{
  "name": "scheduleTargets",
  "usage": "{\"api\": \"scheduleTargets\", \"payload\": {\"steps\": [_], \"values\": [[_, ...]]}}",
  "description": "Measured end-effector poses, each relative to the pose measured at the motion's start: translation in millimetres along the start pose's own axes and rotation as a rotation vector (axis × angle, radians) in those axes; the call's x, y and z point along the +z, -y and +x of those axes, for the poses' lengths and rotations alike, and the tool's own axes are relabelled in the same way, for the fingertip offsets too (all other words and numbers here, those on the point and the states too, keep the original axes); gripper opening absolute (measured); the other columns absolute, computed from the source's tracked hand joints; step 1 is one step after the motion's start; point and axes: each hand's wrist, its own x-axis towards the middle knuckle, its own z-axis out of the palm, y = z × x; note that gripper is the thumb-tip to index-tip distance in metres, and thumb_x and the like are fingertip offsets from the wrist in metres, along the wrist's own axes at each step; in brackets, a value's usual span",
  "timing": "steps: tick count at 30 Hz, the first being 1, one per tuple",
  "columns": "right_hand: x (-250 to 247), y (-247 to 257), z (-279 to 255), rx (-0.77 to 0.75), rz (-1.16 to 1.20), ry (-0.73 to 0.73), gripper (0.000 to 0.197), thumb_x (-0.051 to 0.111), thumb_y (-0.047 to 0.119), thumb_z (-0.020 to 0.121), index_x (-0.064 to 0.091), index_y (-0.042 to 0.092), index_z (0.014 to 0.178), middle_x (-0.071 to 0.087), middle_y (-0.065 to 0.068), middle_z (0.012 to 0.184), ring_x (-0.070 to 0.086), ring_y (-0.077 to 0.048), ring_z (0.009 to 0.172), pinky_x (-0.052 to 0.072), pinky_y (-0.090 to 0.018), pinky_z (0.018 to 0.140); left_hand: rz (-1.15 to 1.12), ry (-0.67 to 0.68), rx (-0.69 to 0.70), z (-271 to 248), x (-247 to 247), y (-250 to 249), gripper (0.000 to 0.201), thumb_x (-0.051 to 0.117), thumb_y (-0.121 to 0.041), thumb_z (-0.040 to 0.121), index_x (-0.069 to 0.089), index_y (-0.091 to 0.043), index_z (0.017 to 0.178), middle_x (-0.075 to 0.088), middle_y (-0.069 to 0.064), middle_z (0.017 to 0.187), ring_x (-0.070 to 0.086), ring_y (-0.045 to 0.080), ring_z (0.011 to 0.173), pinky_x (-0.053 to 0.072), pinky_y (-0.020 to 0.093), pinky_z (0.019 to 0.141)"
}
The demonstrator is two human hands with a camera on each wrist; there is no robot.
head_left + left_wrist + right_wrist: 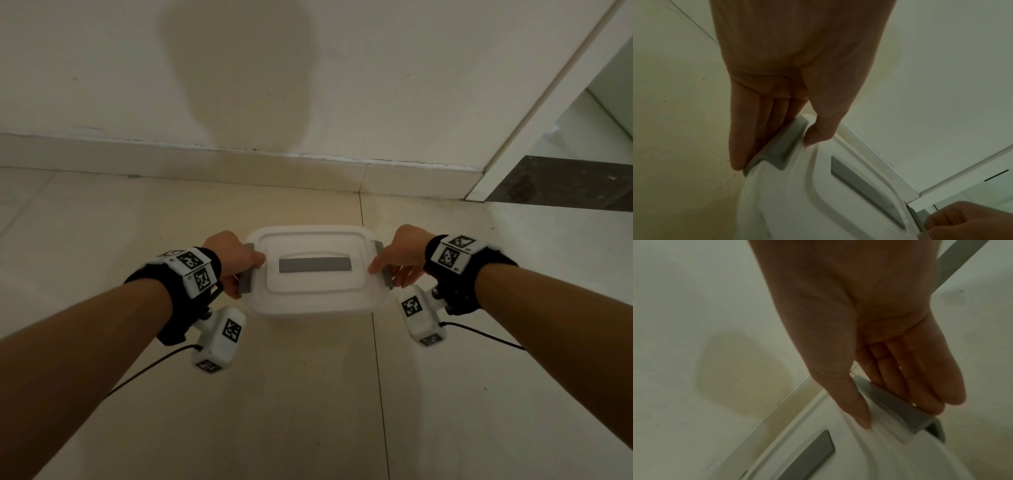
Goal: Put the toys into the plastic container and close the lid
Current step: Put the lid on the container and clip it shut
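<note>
Head view: plastic container [317, 310] on floor [308, 411] by wall, lid [315, 263] on top. No toys outside; contents hidden, prob. inside. Left hand [236, 262] and right hand [400, 258] at either end.

Left wrist: left grip clamped on grey left latch [781, 147], thumb on lid, fingers outside.

Right wrist: right grip likewise on right latch [898, 404]. Latches not yet seen snapped; judged last step.

Beige tiled floor [308, 394] carries the lidded white plastic container [317, 306]
</note>
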Motion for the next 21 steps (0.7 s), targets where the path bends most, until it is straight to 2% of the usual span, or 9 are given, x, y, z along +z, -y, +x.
{"api": "scheduleTargets", "payload": {"steps": [3,6,7,12,14,16,17,19,21], "values": [[1.2,4.5,-2.2,0.007,0.022,-0.022,0.031,0.085,0.016,0.074,0.064,-0.002,0.088,0.074,-0.017,0.08,0.074,-0.029,0.067,0.063,-0.038,0.062,0.0,0.001,0.0,-0.5,-0.2,-0.3,0.041,0.068,-0.026,0.087,0.064,0.014,0.095,0.073,0.032,0.088,0.075,0.042,0.076,0.061,0.051,0.071],[2.7,9.3,-3.1,-0.003,0.022,-0.042,0.021,0.081,0.01,0.076,0.065,-0.003,0.075,0.072,-0.014,0.058,0.073,-0.029,0.063,0.064,-0.04,0.066,-0.004,-0.003,0.003,-0.9,0.0,-0.8,0.041,0.068,-0.025,0.087,0.063,0.014,0.098,0.073,0.032,0.089,0.074,0.042,0.076,0.061,0.052,0.071],[2.8,10.2,-3.8,-0.008,0.018,-0.042,0.021,0.081,0.01,0.076,0.064,-0.003,0.074,0.072,-0.015,0.058,0.074,-0.03,0.065,0.064,-0.041,0.067,-0.007,-0.003,0.002,-1.1,0.1,-1.1,0.041,0.068,-0.025,0.086,0.063,0.014,0.099,0.073,0.032,0.089,0.074,0.042,0.077,0.061,0.052,0.071],[3.2,9.2,-10.8,-0.022,-0.012,-0.033,0.025,0.08,0.016,0.077,0.062,-0.001,0.083,0.075,-0.022,0.091,0.076,-0.036,0.086,0.063,-0.049,0.076,-0.012,0.002,0.001,0.2,0.6,0.1,0.043,0.067,-0.027,0.087,0.064,0.014,0.1,0.073,0.03,0.09,0.074,0.041,0.077,0.061,0.052,0.071],[3.5,8.1,-12.7,-0.031,-0.03,-0.022,0.026,0.079,0.019,0.079,0.06,0.001,0.084,0.074,-0.02,0.095,0.075,-0.035,0.087,0.062,-0.048,0.076,-0.018,0.017,-0.008,1.5,0.5,1.4,0.043,0.066,-0.026,0.088,0.063,0.014,0.105,0.073,0.028,0.091,0.074,0.04,0.08,0.061,0.052,0.071],[3.9,9.0,-15.7,-0.047,-0.085,-0.024,0.027,0.078,0.025,0.081,0.058,0.005,0.082,0.072,-0.017,0.097,0.074,-0.032,0.085,0.062,-0.04,0.068,-0.038,0.051,-0.03,2.5,-0.9,2.6,0.045,0.065,-0.027,0.089,0.059,0.012,0.112,0.071,0.025,0.093,0.072,0.04,0.083,0.061,0.051,0.073],[3.9,10.1,-17.5,-0.064,-0.13,-0.042,0.03,0.077,0.029,0.082,0.056,0.008,0.079,0.071,-0.014,0.097,0.072,-0.03,0.084,0.06,-0.036,0.062,-0.043,0.078,-0.051,2.7,-2.4,3.3,0.047,0.064,-0.029,0.09,0.057,0.01,0.115,0.07,0.025,0.096,0.072,0.04,0.085,0.06,0.052,0.076],[5.1,11.4,-19.9,-0.09,-0.169,-0.098,0.035,0.074,0.037,0.084,0.052,0.011,0.077,0.066,-0.011,0.096,0.067,-0.027,0.084,0.054,-0.032,0.061,-0.059,0.132,-0.11,2.8,-6.9,6.0,0.054,0.065,-0.037,0.088,0.054,0.006,0.119,0.069,0.026,0.104,0.072,0.042,0.089,0.058,0.054,0.082],[6.4,9.3,-16.6,-0.055,-0.085,-0.056,0.035,0.069,0.039,0.087,0.055,0.007,0.092,0.067,-0.012,0.101,0.069,-0.029,0.086,0.057,-0.036,0.065,-0.095,0.22,-0.178,3.6,-12.2,11.1,0.059,0.068,-0.038,0.085,0.053,0.006,0.121,0.069,0.03,0.107,0.072,0.045,0.09,0.057,0.056,0.083]]}}
